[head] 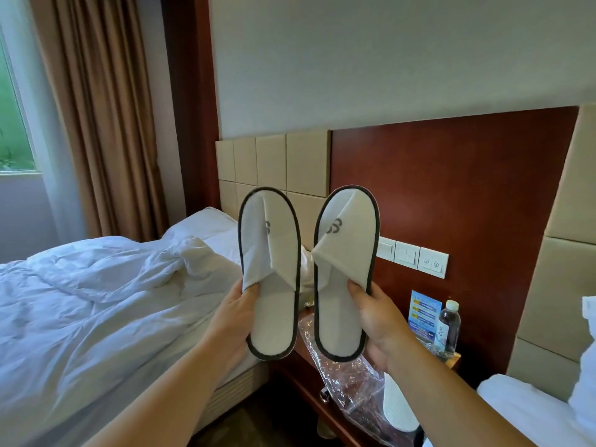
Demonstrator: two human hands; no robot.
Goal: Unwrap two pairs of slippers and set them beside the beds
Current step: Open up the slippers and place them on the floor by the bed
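Observation:
I hold two white slippers with dark trim upright in front of me, toes up. My left hand (pixel 233 314) grips the left slipper (pixel 274 311) at its heel half, thumb under the folded toe flap. My right hand (pixel 377 324) grips the right slipper (pixel 338 317) the same way. Both are out of any wrapping. Below them, an empty clear plastic wrapper (pixel 348 385) lies on the wooden nightstand (pixel 300 375). Another white slipper sole (pixel 400 408) rests there beside the wrapper. The left bed (pixel 96 301) has a rumpled white duvet. The right bed (pixel 532 414) shows at the lower right corner.
A water bottle (pixel 448 327) and a blue card (pixel 424 314) stand at the back of the nightstand. Wall switches (pixel 416 256) sit on the red wooden headboard panel. Brown curtains (pixel 106 117) and a window are at the left. A strip of dark floor runs between the beds.

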